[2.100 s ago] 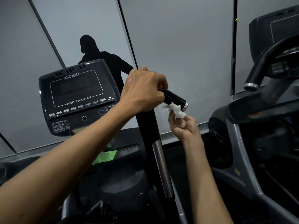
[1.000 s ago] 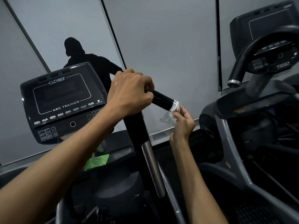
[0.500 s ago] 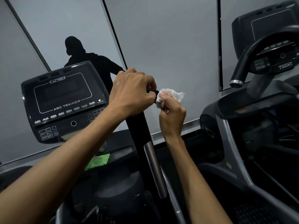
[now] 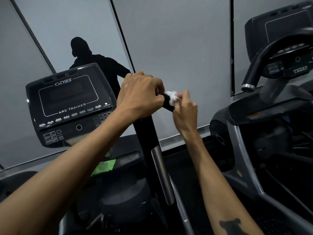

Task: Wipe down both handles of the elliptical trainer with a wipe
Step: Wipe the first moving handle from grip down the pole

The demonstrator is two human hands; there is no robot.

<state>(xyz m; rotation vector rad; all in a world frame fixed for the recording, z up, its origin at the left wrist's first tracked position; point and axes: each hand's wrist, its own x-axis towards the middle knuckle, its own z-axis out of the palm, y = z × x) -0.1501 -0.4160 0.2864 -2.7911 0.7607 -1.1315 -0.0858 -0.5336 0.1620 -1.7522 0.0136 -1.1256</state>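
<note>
Dim, flat indoor light, low contrast. Soft dark shadow of a person (image 4: 94, 65) thrown on the grey wall (image 4: 177, 48). Weak sheen on the console (image 4: 67, 102). Lower machine parts crushed to black. Wide-angle bowing at edges; slight softness throughout.

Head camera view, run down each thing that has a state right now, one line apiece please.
left hand: gripping the handle
right hand: pinching the wipe
wipe: crumpled, pressed on the handle
handle: mostly covered by both hands
console screen: dark
green cloth: lying below the console
</note>
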